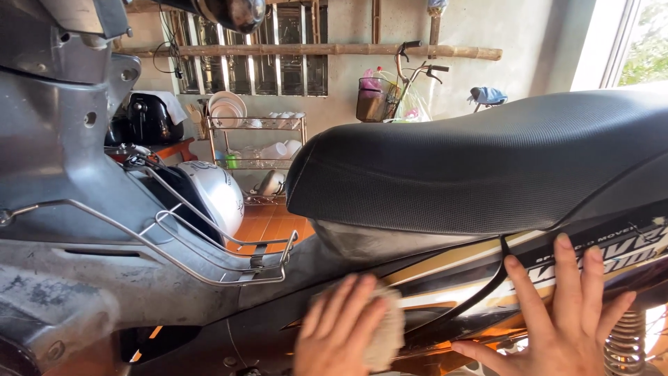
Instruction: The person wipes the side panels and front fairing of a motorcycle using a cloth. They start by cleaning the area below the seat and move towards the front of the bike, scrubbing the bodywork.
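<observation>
The left hand [339, 327] lies flat with fingers extended, pressing a pale, fuzzy cleaning pad [387, 334] against the side panel [445, 278] of a motorcycle, just below the front end of the black seat [487, 167]. The right hand [557, 320] is spread wide, palm down, holding nothing; its fingers rest on the striped part of the same panel, near the rear shock spring [624, 341]. A thin black strap [487, 292] curves across the panel between the two hands. Forward of the seat, a wire basket rack [209, 244] holds a white helmet [216, 191]. A dish rack [257, 150] and a bicycle [403, 83] stand by the far wall.
</observation>
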